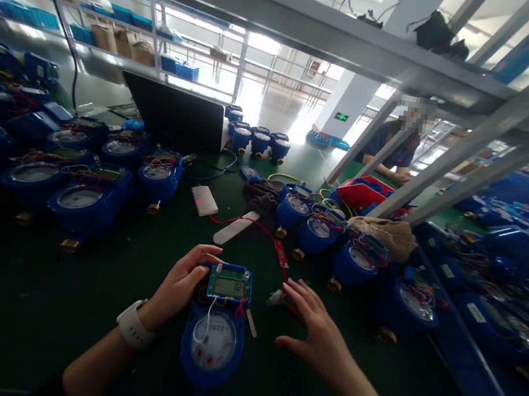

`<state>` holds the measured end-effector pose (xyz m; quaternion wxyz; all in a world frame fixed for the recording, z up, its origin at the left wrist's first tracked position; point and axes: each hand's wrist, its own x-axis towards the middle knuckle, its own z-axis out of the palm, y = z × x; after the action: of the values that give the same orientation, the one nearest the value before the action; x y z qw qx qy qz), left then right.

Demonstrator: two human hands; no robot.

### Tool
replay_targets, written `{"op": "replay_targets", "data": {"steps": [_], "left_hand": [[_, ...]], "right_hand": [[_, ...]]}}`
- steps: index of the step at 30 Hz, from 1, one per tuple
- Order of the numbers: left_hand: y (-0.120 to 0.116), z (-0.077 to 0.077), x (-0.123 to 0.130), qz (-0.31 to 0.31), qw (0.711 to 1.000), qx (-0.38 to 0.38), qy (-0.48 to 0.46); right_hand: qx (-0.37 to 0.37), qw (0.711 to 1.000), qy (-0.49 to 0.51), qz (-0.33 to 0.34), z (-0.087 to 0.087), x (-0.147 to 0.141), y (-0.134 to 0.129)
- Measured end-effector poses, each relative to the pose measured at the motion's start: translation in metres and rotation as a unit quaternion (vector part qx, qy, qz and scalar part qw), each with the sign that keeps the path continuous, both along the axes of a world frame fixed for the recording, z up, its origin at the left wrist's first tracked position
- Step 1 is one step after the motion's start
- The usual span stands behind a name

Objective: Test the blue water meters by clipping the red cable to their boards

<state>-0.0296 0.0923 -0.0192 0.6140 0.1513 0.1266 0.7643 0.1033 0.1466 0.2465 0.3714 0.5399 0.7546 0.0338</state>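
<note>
A blue water meter (212, 345) stands in front of me, with a round dial and an open-topped display unit (229, 285) reading what looks like 02. Thin white and red wires hang from the display board. My left hand (181, 285) grips the left side of the display unit, with some fingertips hidden behind it. My right hand (316, 328) is to the right of the meter, fingers stretched and spread. Its fingertips are at a red cable by a small greyish piece (277, 297); contact is unclear. A thin pale stick (251, 323) lies beside the meter.
Several similar water meters (84, 198) are grouped at left, with more (360, 258) at right. A white box (204, 201) with a red cable and a white strip (236, 228) lie ahead. Behind are a laptop (177, 112) and slanted metal bars (461, 116). Another person sits beyond.
</note>
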Motion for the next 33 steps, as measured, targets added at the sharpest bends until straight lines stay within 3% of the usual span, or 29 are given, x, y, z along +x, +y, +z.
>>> {"op": "replay_targets", "data": {"steps": [4,7,12,16,18,23,29,33], "left_hand": [[0.0,0.001,0.002,0.021,0.999,-0.016,0.036],[-0.009,-0.003,0.007,0.073,0.992,-0.061,0.08],[-0.051,-0.008,0.019,0.186,0.964,-0.12,0.149],[-0.082,-0.004,0.029,0.245,0.927,-0.102,0.265],[-0.088,-0.001,0.031,0.281,0.903,-0.097,0.311],[-0.087,0.007,0.023,0.343,0.87,-0.052,0.349],[-0.089,0.01,0.019,0.344,0.872,-0.064,0.343],[-0.092,0.009,0.025,0.343,0.885,-0.074,0.306]], "right_hand": [[-0.051,0.991,-0.123,-0.014,0.023,-0.005,0.056],[-0.061,0.981,-0.186,0.007,0.023,-0.016,0.065],[-0.023,0.962,-0.268,0.047,0.035,-0.029,0.041],[-0.023,0.943,-0.329,-0.032,0.048,-0.015,0.014],[-0.042,0.934,-0.349,-0.063,0.049,-0.007,0.007],[-0.024,0.941,-0.333,-0.06,0.053,0.005,0.012],[-0.003,0.94,-0.327,-0.095,0.073,0.024,0.009],[0.011,0.94,-0.333,-0.069,0.081,0.037,0.009]]}}
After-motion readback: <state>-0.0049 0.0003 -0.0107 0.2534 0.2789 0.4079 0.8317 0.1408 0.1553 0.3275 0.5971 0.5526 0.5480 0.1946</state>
